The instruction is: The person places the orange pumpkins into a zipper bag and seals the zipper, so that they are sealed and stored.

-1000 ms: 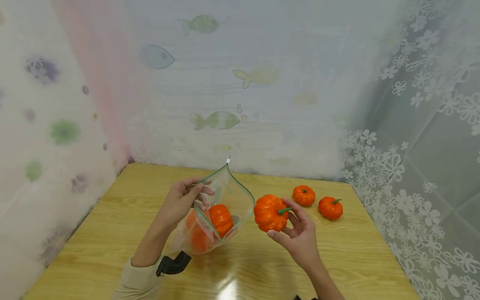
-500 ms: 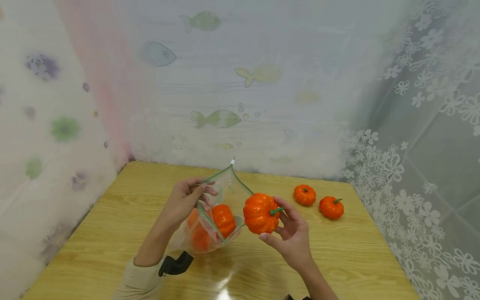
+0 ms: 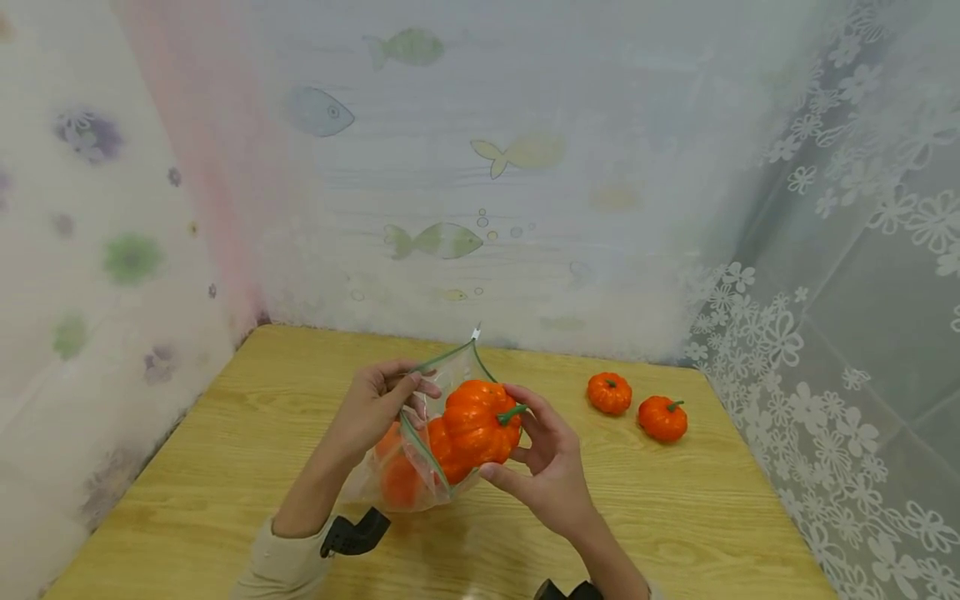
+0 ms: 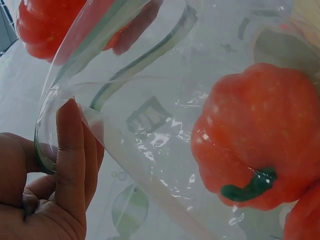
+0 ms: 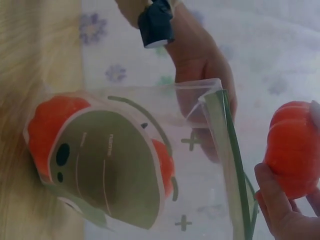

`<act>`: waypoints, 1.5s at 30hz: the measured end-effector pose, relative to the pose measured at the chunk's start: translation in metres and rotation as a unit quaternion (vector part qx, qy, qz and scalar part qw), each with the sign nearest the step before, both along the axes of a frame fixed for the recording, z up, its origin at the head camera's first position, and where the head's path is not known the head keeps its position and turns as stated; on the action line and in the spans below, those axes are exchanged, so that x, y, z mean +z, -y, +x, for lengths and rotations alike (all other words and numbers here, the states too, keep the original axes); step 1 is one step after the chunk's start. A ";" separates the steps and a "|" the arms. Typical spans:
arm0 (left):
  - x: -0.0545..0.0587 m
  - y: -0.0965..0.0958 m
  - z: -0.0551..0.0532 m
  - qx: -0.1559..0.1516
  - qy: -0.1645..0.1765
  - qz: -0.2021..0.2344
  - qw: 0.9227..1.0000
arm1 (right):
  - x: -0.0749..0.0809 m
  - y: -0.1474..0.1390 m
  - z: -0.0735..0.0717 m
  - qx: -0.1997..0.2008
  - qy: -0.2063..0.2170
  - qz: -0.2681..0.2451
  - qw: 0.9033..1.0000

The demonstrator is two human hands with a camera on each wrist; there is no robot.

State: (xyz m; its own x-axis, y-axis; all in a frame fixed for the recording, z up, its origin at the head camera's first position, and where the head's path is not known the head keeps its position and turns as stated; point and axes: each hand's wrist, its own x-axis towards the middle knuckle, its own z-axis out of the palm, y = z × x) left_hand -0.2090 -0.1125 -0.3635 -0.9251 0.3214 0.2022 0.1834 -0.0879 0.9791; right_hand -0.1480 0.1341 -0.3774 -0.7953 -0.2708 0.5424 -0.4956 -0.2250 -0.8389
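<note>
My left hand (image 3: 386,407) pinches the green-edged rim of a clear zip bag (image 3: 367,483), whose mouth gapes toward the right. Several orange toy pumpkins lie inside; one with a dark green stem (image 4: 257,135) shows through the plastic in the left wrist view. At the mouth, my right hand (image 3: 543,462) holds another orange pumpkin (image 3: 476,421) between thumb and fingers, its green stem facing right. In the head view this pumpkin overlaps the bag's opening and one pumpkin within. A printed green patch (image 5: 107,165) on the bag hides part of its contents in the right wrist view.
Two smaller orange pumpkins rest on the wooden table (image 3: 645,508) at the right: one farther back (image 3: 609,393), one nearer the right edge (image 3: 662,419). A patterned curtain wall (image 3: 525,250) stands behind the table, with others at both sides.
My right hand has moved left with its pumpkin, from beside the bag to its mouth. The left hand keeps its hold and has shifted slightly right with the bag.
</note>
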 end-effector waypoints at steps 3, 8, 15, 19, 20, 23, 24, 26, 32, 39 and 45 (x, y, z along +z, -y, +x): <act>0.000 -0.001 0.001 0.004 0.002 -0.010 1.000 | 0.001 0.005 0.000 0.014 0.016 0.012 1.000; 0.003 -0.003 0.002 0.013 0.005 -0.029 0.999 | 0.005 0.012 -0.001 0.022 0.039 0.032 0.998; 0.006 -0.003 0.003 0.007 -0.012 -0.045 0.999 | 0.004 0.014 -0.003 -0.007 0.060 0.072 0.996; 0.008 -0.003 0.003 -0.003 -0.016 -0.046 0.999 | 0.005 0.014 -0.002 -0.057 0.079 0.111 0.989; 0.009 -0.003 0.003 -0.006 -0.016 -0.044 0.999 | 0.005 0.014 -0.002 -0.069 0.083 0.118 0.987; 0.010 -0.003 0.002 -0.012 -0.014 -0.041 0.999 | 0.007 0.014 -0.001 -0.099 0.095 0.138 0.981; 0.010 -0.003 0.001 -0.012 -0.015 -0.042 0.999 | 0.008 0.014 -0.001 -0.106 0.098 0.144 0.979; 0.011 -0.004 0.001 -0.009 -0.014 -0.044 0.999 | 0.009 0.014 -0.001 -0.120 0.099 0.153 0.976; 0.012 -0.005 0.000 0.005 -0.011 -0.056 0.998 | 0.011 0.015 -0.002 -0.148 0.102 0.167 0.969; 0.013 -0.004 -0.002 0.001 -0.014 -0.052 0.999 | 0.010 0.014 -0.004 -0.130 0.105 0.162 0.973; 0.013 -0.003 -0.002 0.003 -0.012 -0.052 0.999 | 0.008 0.012 -0.006 -0.098 0.107 0.151 0.978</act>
State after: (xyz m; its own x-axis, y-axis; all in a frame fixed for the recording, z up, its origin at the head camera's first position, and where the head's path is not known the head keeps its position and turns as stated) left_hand -0.2111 -0.1092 -0.3508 -0.9222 0.3372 0.1891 0.2063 0.0155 0.9784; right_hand -0.1536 0.1220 -0.3699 -0.9346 -0.2245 0.2761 -0.3097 0.1311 -0.9418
